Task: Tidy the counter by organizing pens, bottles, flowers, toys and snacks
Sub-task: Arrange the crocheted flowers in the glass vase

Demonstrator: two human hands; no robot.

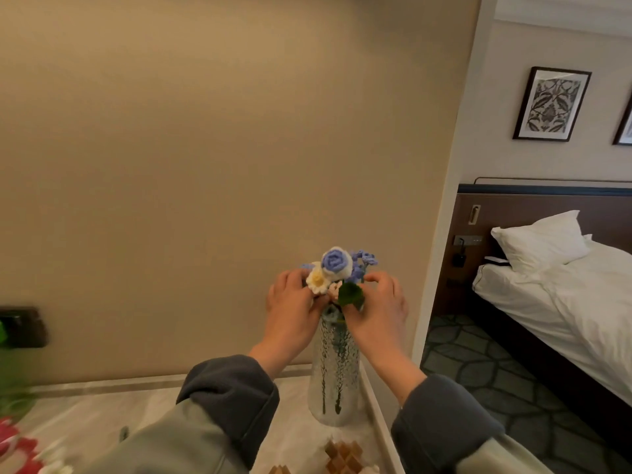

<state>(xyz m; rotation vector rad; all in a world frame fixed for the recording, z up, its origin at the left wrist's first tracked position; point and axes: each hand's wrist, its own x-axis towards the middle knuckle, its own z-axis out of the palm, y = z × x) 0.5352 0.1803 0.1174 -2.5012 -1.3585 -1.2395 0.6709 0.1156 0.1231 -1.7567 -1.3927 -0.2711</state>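
A tall textured glass vase (333, 381) stands on the marble counter (102, 412) near its right edge. A bunch of crocheted flowers (337, 263), blue, white and lilac with a green leaf, sticks out of its neck. My left hand (294, 313) holds the bunch from the left, fingers curled by the white daisy. From the right, my right hand (378, 307) pinches the stems and leaf just above the vase rim. Stems show through the glass.
A wooden block puzzle toy (343, 456) lies on the counter in front of the vase. Red and white items (20, 453) and something green (7, 371) sit blurred at the far left. A beige wall stands behind; a bed (564, 292) lies to the right.
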